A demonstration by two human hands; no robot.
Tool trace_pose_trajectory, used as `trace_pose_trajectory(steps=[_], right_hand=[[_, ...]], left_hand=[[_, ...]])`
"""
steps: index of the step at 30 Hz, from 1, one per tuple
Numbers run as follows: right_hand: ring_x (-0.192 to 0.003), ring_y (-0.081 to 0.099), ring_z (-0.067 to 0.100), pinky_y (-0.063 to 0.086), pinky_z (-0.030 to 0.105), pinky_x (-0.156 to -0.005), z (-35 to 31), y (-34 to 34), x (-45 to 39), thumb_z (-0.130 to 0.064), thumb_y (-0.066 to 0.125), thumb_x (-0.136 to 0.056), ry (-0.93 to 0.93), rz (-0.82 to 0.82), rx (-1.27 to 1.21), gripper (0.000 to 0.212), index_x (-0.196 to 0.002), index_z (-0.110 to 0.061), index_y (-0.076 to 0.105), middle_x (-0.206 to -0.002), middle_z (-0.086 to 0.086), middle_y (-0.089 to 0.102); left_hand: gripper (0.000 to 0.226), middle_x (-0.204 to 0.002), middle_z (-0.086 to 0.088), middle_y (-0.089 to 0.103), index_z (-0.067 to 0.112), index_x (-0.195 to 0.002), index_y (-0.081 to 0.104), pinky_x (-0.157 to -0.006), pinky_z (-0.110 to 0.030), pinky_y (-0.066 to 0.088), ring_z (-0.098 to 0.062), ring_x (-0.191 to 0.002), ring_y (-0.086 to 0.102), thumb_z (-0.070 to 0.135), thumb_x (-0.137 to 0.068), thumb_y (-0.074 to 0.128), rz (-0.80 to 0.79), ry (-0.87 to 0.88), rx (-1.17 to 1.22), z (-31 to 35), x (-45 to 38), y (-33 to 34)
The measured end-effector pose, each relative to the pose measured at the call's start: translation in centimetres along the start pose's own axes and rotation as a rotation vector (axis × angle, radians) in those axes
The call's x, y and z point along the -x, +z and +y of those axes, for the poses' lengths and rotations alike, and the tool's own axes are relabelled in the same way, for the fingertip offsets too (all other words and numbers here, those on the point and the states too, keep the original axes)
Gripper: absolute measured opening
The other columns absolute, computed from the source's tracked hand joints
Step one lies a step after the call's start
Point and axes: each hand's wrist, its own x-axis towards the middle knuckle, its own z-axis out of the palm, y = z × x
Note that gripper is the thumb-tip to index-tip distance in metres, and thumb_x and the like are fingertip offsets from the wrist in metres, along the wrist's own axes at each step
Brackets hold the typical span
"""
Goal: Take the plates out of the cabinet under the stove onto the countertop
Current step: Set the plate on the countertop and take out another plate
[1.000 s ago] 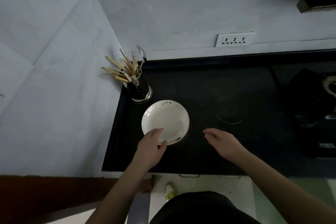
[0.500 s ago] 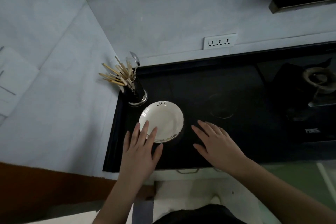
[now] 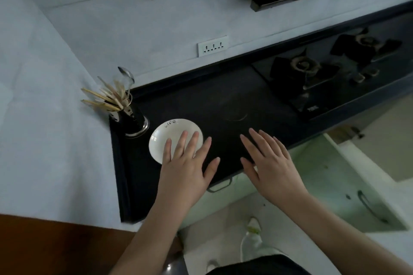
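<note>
One white plate (image 3: 172,134) sits flat on the black countertop (image 3: 223,105), left part, just right of the utensil holder (image 3: 131,118) with chopsticks (image 3: 105,98) in the far-left corner. Plate is well in from the near edge, likely put there so it can't slide off and so there's bare counter to its right for more plates

Left hand (image 3: 186,167) is flat, fingers (image 3: 182,143) spread, fingertips over the near part of the plate; can't tell if touching or just above. It grips nothing. Right hand (image 3: 270,163) is also flat and spread, empty, over bare counter to the right of the plate, near the front edge. The two hands are apart, palms down, neither clasping anything, which reads as hands off the plate, free for the next grab

Stove (image 3: 312,73) is far right on the same counter. Below the counter, a pale cabinet door (image 3: 348,187) stands swung open on the right, handle (image 3: 368,207) visible; inside not visible, so remaining plates can't be counted. Judgement: one plate done, next move goes down to that cabinet
</note>
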Motion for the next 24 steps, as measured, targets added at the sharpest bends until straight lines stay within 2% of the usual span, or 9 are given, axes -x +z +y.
trace_pose_trajectory(steps=[3, 6, 8, 11, 15, 20, 24], right_hand=[[-0.148, 0.02, 0.022, 0.015, 0.042, -0.12, 0.6, -1.2, 3.5, -0.053, 0.023, -0.099, 0.126, 0.03, 0.047, 0.059, -0.151, -0.026, 0.029, -0.157, 0.002, 0.031], [-0.147, 0.022, 0.023, 0.017, 0.042, -0.12, 1.9, -2.4, 7.1, -0.056, 0.016, -0.098, 0.257, 0.021, 0.097, 0.063, -0.153, -0.026, 0.024, -0.157, 0.003, 0.031], [-0.145, 0.028, 0.026, 0.022, 0.045, -0.119, 3.0, -3.4, 9.2, -0.056, 0.014, -0.097, 0.33, 0.033, 0.086, 0.065, -0.151, -0.023, 0.029, -0.154, 0.005, 0.037], [-0.141, 0.035, 0.026, 0.027, 0.047, -0.117, 4.4, -4.7, 12.0, -0.053, 0.017, -0.097, 0.423, 0.076, 0.079, 0.064, -0.148, -0.021, 0.038, -0.149, 0.004, 0.045], [-0.139, 0.039, 0.03, 0.028, 0.047, -0.116, 7.1, -6.3, 16.9, -0.048, 0.024, -0.097, 0.555, 0.163, 0.064, 0.06, -0.144, -0.018, 0.046, -0.146, 0.008, 0.049], [-0.146, 0.026, 0.023, 0.017, 0.042, -0.12, 10.8, -8.6, 24.9, -0.052, 0.015, -0.097, 0.746, 0.214, 0.066, 0.062, -0.149, -0.024, 0.035, -0.155, 0.002, 0.037], [-0.148, 0.021, 0.022, 0.015, 0.041, -0.121, 13.6, -9.8, 31.5, -0.051, 0.016, -0.101, 0.887, 0.258, 0.067, 0.06, -0.151, -0.024, 0.031, -0.157, 0.002, 0.033]], left_hand=[[0.07, -0.164, 0.0, 0.018, 0.034, -0.155, 0.017, -0.12, -0.046, -0.002, -0.023, -0.151, 0.006, 0.064, -0.094, 0.0, 0.001, 0.124, 0.035, 2.6, -0.2, -0.5], [0.068, -0.165, 0.0, 0.016, 0.032, -0.157, 0.006, -0.121, -0.044, 0.008, -0.023, -0.151, 0.009, 0.062, -0.096, 0.004, 0.016, 0.241, 0.058, 5.5, -0.5, -1.0], [0.067, -0.165, -0.002, 0.016, 0.031, -0.157, 0.002, -0.12, -0.044, 0.011, -0.024, -0.151, 0.012, 0.061, -0.097, 0.01, 0.019, 0.329, 0.062, 7.7, -0.4, -1.2], [0.066, -0.165, -0.001, 0.013, 0.032, -0.156, -0.003, -0.12, -0.043, 0.008, -0.024, -0.151, 0.01, 0.06, -0.099, 0.013, 0.038, 0.449, 0.052, 10.7, -0.6, -1.4], [0.069, -0.166, 0.001, 0.007, 0.032, -0.155, -0.01, -0.12, -0.042, 0.002, -0.021, -0.151, 0.003, 0.062, -0.096, 0.005, 0.025, 0.573, 0.076, 16.2, -0.9, -1.7], [0.07, -0.166, 0.002, 0.002, 0.034, -0.153, -0.017, -0.119, -0.038, -0.006, -0.019, -0.151, -0.003, 0.064, -0.093, 0.0, 0.021, 0.736, 0.093, 24.6, -0.7, -2.3], [0.073, -0.166, 0.001, 0.001, 0.034, -0.154, -0.013, -0.12, -0.039, -0.004, -0.018, -0.151, -0.004, 0.068, -0.089, -0.006, 0.018, 0.851, 0.089, 31.0, 0.6, -2.7]])
